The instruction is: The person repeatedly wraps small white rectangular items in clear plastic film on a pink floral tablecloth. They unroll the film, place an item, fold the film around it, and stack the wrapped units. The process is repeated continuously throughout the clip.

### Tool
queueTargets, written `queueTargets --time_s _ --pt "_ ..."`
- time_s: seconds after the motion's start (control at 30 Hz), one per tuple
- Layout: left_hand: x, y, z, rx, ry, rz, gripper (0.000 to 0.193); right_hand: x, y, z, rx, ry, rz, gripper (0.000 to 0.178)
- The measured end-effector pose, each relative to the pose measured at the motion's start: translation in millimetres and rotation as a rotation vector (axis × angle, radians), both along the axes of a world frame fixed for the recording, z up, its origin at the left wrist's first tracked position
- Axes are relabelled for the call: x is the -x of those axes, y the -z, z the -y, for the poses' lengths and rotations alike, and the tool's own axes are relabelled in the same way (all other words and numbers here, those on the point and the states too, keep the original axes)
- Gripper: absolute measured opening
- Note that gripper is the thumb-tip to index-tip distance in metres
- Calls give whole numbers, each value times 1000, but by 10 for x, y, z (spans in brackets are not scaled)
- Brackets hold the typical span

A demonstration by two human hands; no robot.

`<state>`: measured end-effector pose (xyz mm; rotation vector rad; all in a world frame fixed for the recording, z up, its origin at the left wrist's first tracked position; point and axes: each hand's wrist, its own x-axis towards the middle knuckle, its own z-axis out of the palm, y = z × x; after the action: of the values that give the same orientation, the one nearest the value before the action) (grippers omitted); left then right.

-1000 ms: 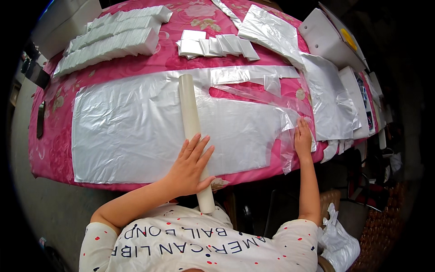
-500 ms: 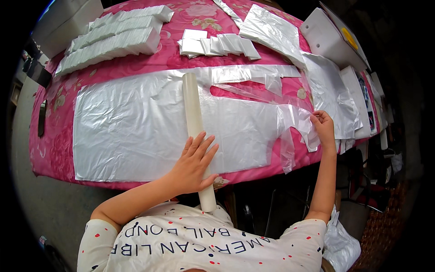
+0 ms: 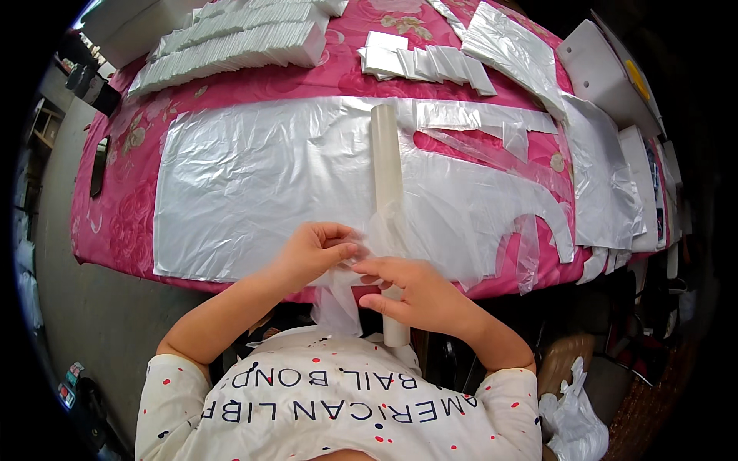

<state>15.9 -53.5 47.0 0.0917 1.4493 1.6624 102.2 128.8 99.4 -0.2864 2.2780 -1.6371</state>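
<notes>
Pinching the near edge of the clear plastic sheet [image 3: 254, 184], left hand [image 3: 311, 250] and right hand [image 3: 411, 288] meet at the pale roller tube [image 3: 387, 173], fingers narrow on film; the tube lies across the sheet, likely weighting it flat on the pink-covered desk [image 3: 115, 165].

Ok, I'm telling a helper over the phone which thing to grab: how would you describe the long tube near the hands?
Start at the pink flowered table and the big clear plastic sheet spread on it. The tube lies across that sheet, running from mid-table toward the near edge, where the left hand and right hand meet. It is the only long, round, pale cream thing; everything around it is flat.
</notes>
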Motion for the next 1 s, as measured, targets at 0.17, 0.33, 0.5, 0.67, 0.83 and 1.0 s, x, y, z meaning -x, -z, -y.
queueTargets --time_s 0.17,0.33,0.5,0.67,0.83,1.0 --pt "23 26 -30 -64 52 21 22 40 27 76 -215 249 -129 27" --pt "-3 91 -139 -73 27 7 23 56 140 0 -25 418 4 16" --pt "101 90 -68 14 -23 38 22 72 363 -1070 242 626 33 7" --pt "158 167 -81 37 31 89 20 -436 466 -3091 -325 1203 -248 14" --pt "136 124 -142 139 39 20 20 -470 45 -2083 -541 1340 -741 17" --pt "180 55 -76 221 109 -39 16 -518 169 -185 -438 257 252 54"
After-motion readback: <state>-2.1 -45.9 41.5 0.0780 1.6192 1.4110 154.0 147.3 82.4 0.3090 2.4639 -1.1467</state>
